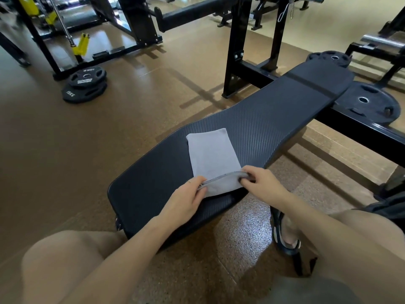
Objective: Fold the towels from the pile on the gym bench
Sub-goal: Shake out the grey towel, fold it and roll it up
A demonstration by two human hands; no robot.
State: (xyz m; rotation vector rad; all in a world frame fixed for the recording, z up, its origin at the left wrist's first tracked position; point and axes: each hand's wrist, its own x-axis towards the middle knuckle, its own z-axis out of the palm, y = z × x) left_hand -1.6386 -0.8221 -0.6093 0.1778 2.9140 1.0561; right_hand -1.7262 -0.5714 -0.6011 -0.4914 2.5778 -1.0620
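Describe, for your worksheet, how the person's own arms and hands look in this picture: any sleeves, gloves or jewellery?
Both forearms are bare, with no sleeves reaching into view. Neither the left hand nor the right hand wears a glove. A thin ring sits on one finger of the left hand. No watch, bracelet or wristband shows on either wrist.
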